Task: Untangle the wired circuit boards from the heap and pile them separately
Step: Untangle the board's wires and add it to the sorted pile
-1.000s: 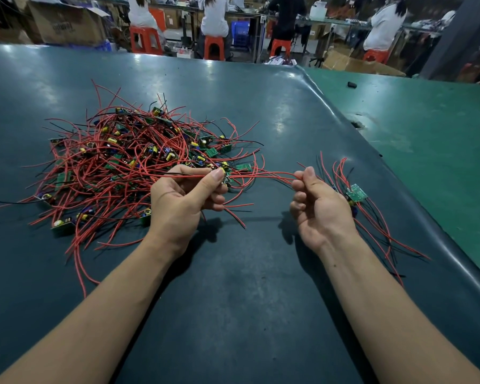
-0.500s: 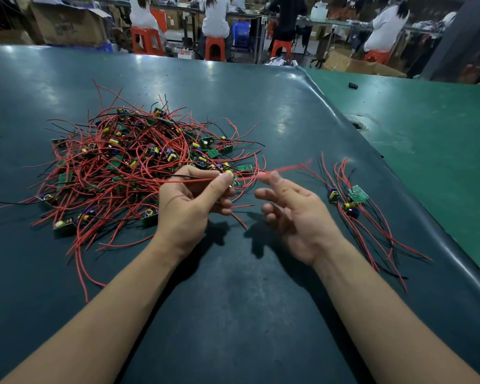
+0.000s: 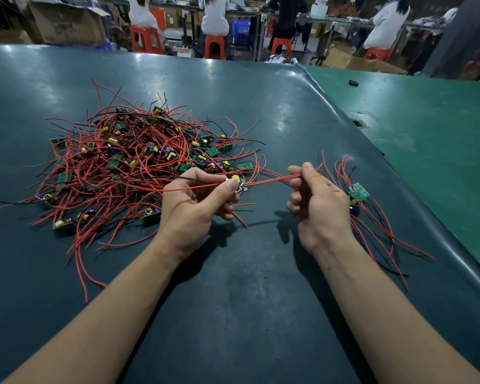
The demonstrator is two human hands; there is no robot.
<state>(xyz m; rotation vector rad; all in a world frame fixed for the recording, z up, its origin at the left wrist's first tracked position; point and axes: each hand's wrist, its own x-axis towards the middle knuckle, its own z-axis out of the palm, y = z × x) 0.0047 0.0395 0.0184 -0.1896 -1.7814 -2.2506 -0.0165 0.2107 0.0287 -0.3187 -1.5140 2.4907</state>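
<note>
Mat [image 3: 233,314] dark teal, glossy; red stools [image 3: 146,38] behind.

Views: one, head-worn, wide-angle.
Facing: forward and down over the surface [image 3: 233,300].
Nearness: close; forearms enter from the bottom edge.
Far field: seated workers along the top edge.

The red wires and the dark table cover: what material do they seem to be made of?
Red wires: likely plastic-insulated, matte; they bend freely into loose curves. Table cover: probably a rubber or vinyl mat, semi-gloss; it reflects soft light patches and curls up at its right edge.
</note>
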